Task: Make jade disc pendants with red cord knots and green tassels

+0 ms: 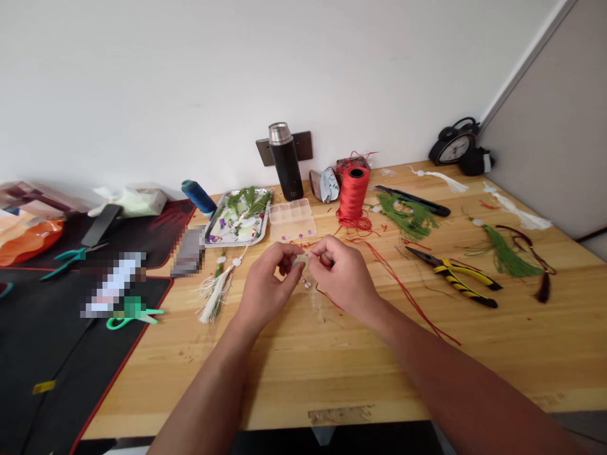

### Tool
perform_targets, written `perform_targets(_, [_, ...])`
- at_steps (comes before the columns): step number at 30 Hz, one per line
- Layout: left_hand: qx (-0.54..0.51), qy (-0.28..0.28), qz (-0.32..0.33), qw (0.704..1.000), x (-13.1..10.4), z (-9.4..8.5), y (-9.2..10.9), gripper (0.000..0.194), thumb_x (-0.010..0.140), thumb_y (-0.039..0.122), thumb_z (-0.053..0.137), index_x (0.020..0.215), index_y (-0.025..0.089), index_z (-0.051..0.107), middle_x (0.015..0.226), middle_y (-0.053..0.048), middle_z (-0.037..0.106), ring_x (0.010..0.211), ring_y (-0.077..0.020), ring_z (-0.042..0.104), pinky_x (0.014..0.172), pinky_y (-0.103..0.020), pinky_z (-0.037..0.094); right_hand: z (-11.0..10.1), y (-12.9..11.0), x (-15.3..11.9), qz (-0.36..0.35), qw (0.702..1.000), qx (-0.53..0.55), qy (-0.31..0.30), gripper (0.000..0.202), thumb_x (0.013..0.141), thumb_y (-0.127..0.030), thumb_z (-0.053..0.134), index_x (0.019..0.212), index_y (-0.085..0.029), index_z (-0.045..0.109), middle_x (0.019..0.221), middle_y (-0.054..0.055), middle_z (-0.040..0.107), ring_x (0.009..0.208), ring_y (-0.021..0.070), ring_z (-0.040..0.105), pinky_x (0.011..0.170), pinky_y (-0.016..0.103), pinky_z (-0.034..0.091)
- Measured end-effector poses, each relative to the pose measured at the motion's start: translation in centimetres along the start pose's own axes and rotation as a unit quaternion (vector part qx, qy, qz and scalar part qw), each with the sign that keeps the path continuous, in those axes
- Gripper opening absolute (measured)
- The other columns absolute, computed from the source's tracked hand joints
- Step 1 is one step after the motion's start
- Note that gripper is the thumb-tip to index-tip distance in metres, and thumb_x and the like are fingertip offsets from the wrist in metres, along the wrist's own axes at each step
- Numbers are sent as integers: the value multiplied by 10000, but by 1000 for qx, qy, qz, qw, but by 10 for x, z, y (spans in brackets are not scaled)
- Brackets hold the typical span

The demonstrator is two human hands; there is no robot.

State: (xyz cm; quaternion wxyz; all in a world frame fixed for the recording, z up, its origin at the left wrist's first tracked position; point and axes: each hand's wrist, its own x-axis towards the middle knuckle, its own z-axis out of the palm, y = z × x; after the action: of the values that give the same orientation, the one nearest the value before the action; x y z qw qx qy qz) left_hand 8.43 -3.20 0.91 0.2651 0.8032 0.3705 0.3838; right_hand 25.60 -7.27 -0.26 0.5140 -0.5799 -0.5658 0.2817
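Above the middle of the wooden table, my left hand pinches a small pale, flat pendant between thumb and fingers. Right against it is my right hand, its thumb and forefinger pressed together at the pendant's edge. A bit of red cord shows between those fingers, and a length of red cord trails out beneath that hand. Just below the pendant hangs a small shiny bead. The fingertips hide exactly how cord and pendant meet.
Behind the hands are a clear bead box, a metal tray, a black flask and a red thread spool. Pliers, a box cutter and tassels lie right; green scissors lie left.
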Motion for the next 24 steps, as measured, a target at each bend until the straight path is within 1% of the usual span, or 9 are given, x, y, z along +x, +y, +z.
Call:
perform_targets(5, [9, -1, -3, 1000, -1, 0, 1, 98, 963, 189, 686, 1054, 223, 695, 850, 2, 659, 743, -143, 594, 691, -278, 482, 0, 0, 0, -3, 1000, 0, 3, 94, 890, -261, 636, 814, -238, 587, 596, -60, 484, 539, 135, 456, 532, 273, 326])
perform_targets(11, [-18, 3, -25, 1000, -1, 3, 1, 103, 953, 210, 696, 1055, 218, 703, 821, 6, 660, 717, -143, 598, 657, -267, 478, 1, 2, 0, -5, 1000, -2, 4, 83, 887, -252, 635, 825, -240, 582, 596, -58, 494, 545, 139, 473, 539, 270, 341])
perform_targets(18, [24, 5, 5, 1000, 0, 3, 4, 87, 953, 190, 675, 1032, 218, 697, 818, 9, 647, 712, -142, 587, 663, -264, 480, 0, 1, -1, -20, 999, -39, -1, 106, 887, -236, 640, 818, -244, 561, 592, -60, 484, 536, 136, 439, 538, 275, 316])
perform_targets(24, [27, 10, -7, 1000, 0, 3, 6, 95, 948, 196, 679, 1037, 223, 699, 804, 12, 645, 703, -146, 595, 662, -265, 487, 0, 1, -1, -20, 999, -32, -5, 116, 885, -240, 642, 807, -246, 557, 579, -62, 477, 536, 137, 436, 532, 271, 310])
